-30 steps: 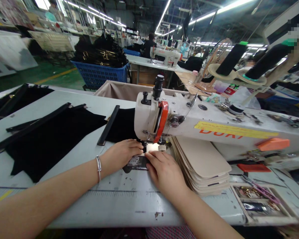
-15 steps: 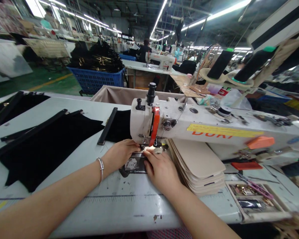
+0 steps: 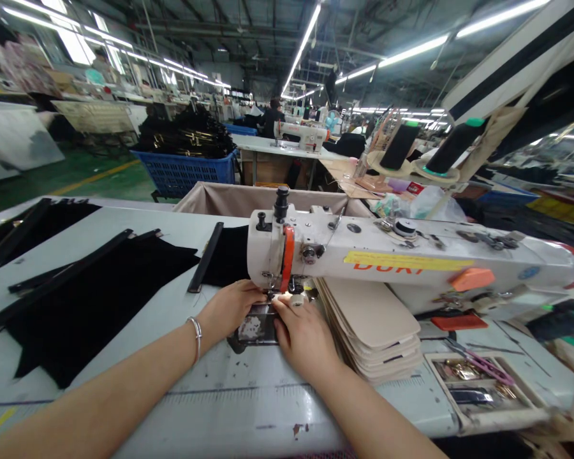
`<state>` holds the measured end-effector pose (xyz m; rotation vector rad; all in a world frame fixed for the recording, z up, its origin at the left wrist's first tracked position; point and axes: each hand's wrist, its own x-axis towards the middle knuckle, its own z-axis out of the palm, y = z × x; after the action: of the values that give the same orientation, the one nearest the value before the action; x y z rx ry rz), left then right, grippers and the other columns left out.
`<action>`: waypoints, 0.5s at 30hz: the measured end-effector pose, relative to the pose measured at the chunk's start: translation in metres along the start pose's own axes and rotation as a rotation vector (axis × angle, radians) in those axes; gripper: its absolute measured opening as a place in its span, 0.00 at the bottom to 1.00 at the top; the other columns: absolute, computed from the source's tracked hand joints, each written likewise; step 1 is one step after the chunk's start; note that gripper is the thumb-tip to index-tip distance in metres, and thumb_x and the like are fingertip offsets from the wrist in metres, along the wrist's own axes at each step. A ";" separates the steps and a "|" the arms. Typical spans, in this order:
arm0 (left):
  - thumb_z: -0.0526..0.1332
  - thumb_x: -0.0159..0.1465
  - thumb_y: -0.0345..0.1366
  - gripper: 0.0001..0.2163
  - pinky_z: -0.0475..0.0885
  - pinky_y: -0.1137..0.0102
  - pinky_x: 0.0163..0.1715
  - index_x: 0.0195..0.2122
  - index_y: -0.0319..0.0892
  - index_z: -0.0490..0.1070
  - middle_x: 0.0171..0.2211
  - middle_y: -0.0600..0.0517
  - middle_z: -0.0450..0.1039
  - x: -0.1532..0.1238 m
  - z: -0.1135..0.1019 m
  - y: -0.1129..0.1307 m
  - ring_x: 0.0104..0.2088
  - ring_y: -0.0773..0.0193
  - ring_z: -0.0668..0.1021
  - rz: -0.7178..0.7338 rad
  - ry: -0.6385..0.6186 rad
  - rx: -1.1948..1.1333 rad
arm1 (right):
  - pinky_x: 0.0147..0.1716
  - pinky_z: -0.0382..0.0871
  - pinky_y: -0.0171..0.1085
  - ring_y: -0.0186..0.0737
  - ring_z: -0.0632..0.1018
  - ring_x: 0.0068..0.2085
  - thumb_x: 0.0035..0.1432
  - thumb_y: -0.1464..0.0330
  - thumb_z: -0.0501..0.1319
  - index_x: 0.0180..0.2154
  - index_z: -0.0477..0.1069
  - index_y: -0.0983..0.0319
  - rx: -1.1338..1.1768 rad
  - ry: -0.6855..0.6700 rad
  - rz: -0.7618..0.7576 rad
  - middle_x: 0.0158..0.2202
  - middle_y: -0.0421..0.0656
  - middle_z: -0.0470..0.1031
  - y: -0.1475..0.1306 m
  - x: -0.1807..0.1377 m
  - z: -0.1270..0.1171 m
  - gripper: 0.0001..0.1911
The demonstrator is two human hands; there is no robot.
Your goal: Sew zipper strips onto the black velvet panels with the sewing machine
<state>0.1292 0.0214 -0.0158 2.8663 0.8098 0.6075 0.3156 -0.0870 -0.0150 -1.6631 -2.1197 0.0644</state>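
Grey table (image 3: 210,408); sewing machine (image 3: 411,261); beige panel stack (image 3: 368,319) just beside the needle. Left hand (image 3: 232,309) and right hand (image 3: 303,335), both flat and gripping nothing, press a small pale piece (image 3: 287,298) under the foot. Judgement: even pressure, fingertips clear of the needle.

Black fabric pieces (image 3: 90,287) spread over left half of bench (image 3: 210,395). Beige panel stack (image 3: 368,319) right of centre. Parts tray (image 3: 504,417) at front right corner. Blue basket (image 3: 186,169) beyond far edge.

Black fabric (image 3: 90,299), beige panels (image 3: 368,319), blue basket (image 3: 186,169).
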 end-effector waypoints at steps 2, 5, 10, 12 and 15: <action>0.55 0.63 0.19 0.14 0.72 0.66 0.53 0.42 0.40 0.77 0.46 0.48 0.78 0.000 0.000 0.001 0.48 0.61 0.77 0.002 0.002 -0.010 | 0.54 0.65 0.46 0.47 0.70 0.53 0.64 0.71 0.57 0.56 0.69 0.60 -0.008 0.004 -0.005 0.51 0.48 0.73 -0.001 -0.001 -0.001 0.18; 0.54 0.63 0.19 0.15 0.73 0.65 0.53 0.41 0.41 0.77 0.46 0.49 0.78 -0.002 0.000 0.001 0.49 0.61 0.77 0.018 0.002 -0.038 | 0.53 0.66 0.46 0.47 0.71 0.52 0.64 0.72 0.57 0.54 0.70 0.59 -0.020 0.012 -0.021 0.49 0.47 0.74 -0.001 -0.001 -0.003 0.17; 0.53 0.61 0.18 0.17 0.74 0.66 0.53 0.40 0.42 0.78 0.45 0.49 0.79 -0.005 0.002 0.000 0.48 0.61 0.78 0.027 0.025 -0.068 | 0.53 0.67 0.46 0.47 0.72 0.51 0.63 0.73 0.58 0.54 0.70 0.59 -0.043 0.032 -0.030 0.49 0.48 0.75 -0.002 -0.002 0.001 0.18; 0.53 0.62 0.19 0.17 0.74 0.67 0.52 0.41 0.42 0.78 0.45 0.49 0.79 -0.005 0.001 0.001 0.47 0.62 0.78 0.012 0.038 -0.060 | 0.52 0.68 0.45 0.47 0.73 0.51 0.62 0.75 0.58 0.54 0.70 0.60 -0.044 0.045 -0.042 0.49 0.48 0.75 -0.006 -0.006 0.000 0.18; 0.54 0.65 0.20 0.15 0.74 0.69 0.51 0.44 0.41 0.77 0.46 0.49 0.78 -0.002 -0.002 0.004 0.47 0.63 0.78 -0.005 0.061 -0.032 | 0.48 0.71 0.43 0.44 0.75 0.46 0.61 0.76 0.59 0.51 0.72 0.60 -0.009 0.095 -0.140 0.46 0.44 0.76 -0.011 -0.021 -0.018 0.17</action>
<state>0.1288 0.0164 -0.0144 2.8294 0.8075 0.7038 0.3163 -0.1139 -0.0020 -1.4877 -2.1602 -0.0653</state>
